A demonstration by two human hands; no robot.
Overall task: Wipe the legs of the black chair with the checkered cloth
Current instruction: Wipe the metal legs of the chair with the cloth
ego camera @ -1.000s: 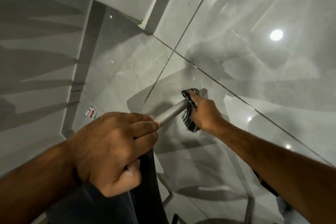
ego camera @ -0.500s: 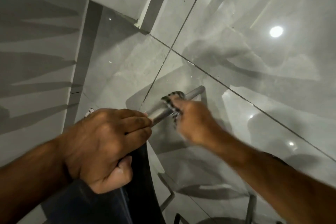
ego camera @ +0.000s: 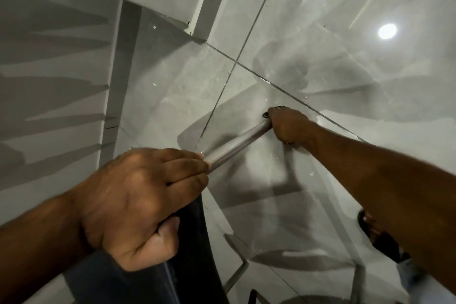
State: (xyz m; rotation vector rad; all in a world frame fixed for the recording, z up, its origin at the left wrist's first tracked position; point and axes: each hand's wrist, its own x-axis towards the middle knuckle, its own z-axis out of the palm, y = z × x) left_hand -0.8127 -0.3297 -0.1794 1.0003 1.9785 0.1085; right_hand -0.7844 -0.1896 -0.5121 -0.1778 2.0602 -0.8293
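**Cloth carried to the far end of a chair leg**

The checkered cloth is almost wholly hidden inside the right hand, which is clamped around the far end of the metal chair leg; only small dark edges of fabric show at the knuckles. The leg is seen as a smooth, glossy grey tube, judged stiff and slippery, so a full wrap of the soft cloth is needed for grip. The near end of the leg is gripped by the left hand, closed tightly where the tube meets the black chair, which is held tipped. The chair is judged light enough to be steadied one-handed there. Beyond lies a shiny tiled floor beside a pale wall.
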